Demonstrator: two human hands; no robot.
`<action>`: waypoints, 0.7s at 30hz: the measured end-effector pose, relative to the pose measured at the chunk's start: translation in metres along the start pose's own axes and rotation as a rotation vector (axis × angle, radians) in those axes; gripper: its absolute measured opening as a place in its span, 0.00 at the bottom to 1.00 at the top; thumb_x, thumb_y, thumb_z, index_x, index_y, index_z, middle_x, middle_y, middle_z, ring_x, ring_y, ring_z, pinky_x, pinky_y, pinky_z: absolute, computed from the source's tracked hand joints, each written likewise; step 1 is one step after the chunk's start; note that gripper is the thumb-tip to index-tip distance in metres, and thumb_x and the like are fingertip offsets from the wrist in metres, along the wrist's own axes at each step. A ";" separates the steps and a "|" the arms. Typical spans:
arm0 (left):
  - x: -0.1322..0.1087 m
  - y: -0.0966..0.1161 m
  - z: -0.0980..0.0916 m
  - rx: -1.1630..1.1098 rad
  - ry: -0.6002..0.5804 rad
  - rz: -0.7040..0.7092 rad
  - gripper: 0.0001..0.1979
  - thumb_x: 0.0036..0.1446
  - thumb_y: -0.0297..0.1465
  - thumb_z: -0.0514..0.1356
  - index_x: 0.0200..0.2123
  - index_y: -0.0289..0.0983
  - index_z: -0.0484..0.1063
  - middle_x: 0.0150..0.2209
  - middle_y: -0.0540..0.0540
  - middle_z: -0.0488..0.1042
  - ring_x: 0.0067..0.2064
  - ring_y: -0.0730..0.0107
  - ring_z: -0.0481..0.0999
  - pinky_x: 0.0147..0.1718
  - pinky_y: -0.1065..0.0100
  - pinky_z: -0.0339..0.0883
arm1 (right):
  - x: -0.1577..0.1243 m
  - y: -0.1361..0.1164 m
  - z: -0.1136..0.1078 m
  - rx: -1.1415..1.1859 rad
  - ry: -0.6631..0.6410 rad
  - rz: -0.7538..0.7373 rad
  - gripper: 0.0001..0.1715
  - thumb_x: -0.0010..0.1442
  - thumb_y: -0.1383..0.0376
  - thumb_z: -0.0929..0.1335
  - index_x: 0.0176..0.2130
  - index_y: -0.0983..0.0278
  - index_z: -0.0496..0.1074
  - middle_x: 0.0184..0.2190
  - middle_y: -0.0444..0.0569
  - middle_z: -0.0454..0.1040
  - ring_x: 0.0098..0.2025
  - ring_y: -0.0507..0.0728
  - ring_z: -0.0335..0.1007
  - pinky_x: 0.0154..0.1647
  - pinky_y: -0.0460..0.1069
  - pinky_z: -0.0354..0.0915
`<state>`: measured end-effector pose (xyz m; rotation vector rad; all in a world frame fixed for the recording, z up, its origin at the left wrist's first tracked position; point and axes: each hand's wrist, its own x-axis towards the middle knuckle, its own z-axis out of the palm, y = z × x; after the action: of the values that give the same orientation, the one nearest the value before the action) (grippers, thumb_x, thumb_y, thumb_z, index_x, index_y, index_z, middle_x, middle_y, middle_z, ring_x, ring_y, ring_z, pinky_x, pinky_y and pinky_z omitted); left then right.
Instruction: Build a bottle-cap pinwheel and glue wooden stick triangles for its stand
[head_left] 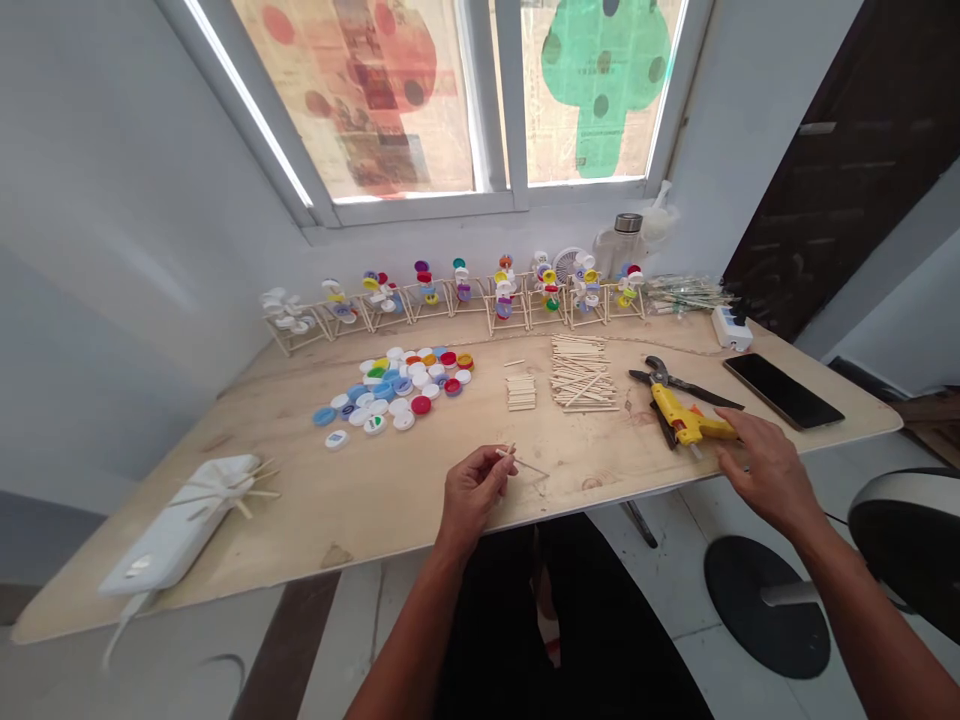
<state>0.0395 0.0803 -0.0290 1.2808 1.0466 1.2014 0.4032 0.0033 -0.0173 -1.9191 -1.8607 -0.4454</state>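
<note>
Near the table's front edge, my left hand (478,488) pinches small wooden sticks (531,466) that meet at an angle between thumb and fingertips. To the right, my right hand (769,468) has its thumb and fingers around the handle end of a yellow hot glue gun (684,415). The glue gun lies over black-handled pliers (675,382), its nozzle pointing left. Behind my left hand are a small pile of short sticks (521,393) and a larger stack of longer sticks (583,375). Many coloured bottle caps (394,385) are spread to the left.
Along the wall stands a row of stick frames with bottle-cap wheels (502,300). A white power strip (184,520) bearing joined sticks lies left. A phone (784,390), white adapter (731,328), bagged sticks (690,293) and glass bottle (626,240) are on the right.
</note>
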 end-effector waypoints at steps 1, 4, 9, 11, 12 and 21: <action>0.000 0.000 0.000 -0.003 0.003 0.001 0.11 0.47 0.37 0.64 0.27 0.35 0.73 0.23 0.50 0.72 0.19 0.79 0.62 0.18 0.74 0.57 | 0.001 0.002 0.004 -0.023 -0.029 -0.010 0.28 0.57 0.63 0.61 0.57 0.65 0.61 0.51 0.57 0.69 0.52 0.65 0.64 0.49 0.59 0.62; -0.001 0.000 -0.001 -0.009 0.001 -0.001 0.11 0.47 0.37 0.65 0.29 0.35 0.74 0.23 0.49 0.72 0.19 0.78 0.62 0.17 0.74 0.57 | 0.007 0.002 0.014 -0.074 -0.055 -0.041 0.28 0.57 0.63 0.61 0.56 0.64 0.62 0.51 0.56 0.70 0.52 0.65 0.65 0.47 0.58 0.63; -0.001 0.001 -0.002 -0.014 -0.016 -0.006 0.11 0.48 0.38 0.64 0.29 0.35 0.73 0.23 0.49 0.72 0.19 0.78 0.62 0.18 0.74 0.58 | 0.021 0.007 0.026 -0.131 -0.108 -0.087 0.27 0.56 0.65 0.60 0.54 0.65 0.64 0.52 0.56 0.70 0.51 0.64 0.65 0.45 0.57 0.63; 0.000 0.001 -0.002 -0.018 -0.025 -0.005 0.11 0.48 0.38 0.64 0.28 0.35 0.73 0.23 0.49 0.72 0.19 0.78 0.62 0.19 0.74 0.59 | 0.025 0.010 0.030 -0.142 -0.139 -0.098 0.27 0.55 0.66 0.60 0.54 0.66 0.65 0.52 0.55 0.70 0.51 0.64 0.65 0.44 0.56 0.63; 0.000 0.001 -0.002 -0.020 -0.030 -0.003 0.11 0.48 0.38 0.64 0.28 0.35 0.73 0.23 0.49 0.72 0.19 0.78 0.62 0.19 0.73 0.59 | 0.027 0.012 0.031 -0.143 -0.151 -0.103 0.27 0.54 0.66 0.60 0.53 0.65 0.65 0.52 0.56 0.70 0.51 0.64 0.66 0.44 0.56 0.63; 0.000 -0.002 -0.001 -0.120 -0.032 -0.001 0.12 0.47 0.38 0.64 0.26 0.34 0.73 0.22 0.49 0.71 0.20 0.79 0.61 0.18 0.74 0.57 | 0.035 0.023 0.031 0.100 -0.152 0.012 0.20 0.54 0.57 0.62 0.45 0.62 0.67 0.45 0.60 0.73 0.44 0.65 0.71 0.38 0.56 0.65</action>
<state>0.0387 0.0810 -0.0307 1.2019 0.9381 1.2207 0.4257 0.0495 -0.0281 -1.9434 -1.9250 -0.2025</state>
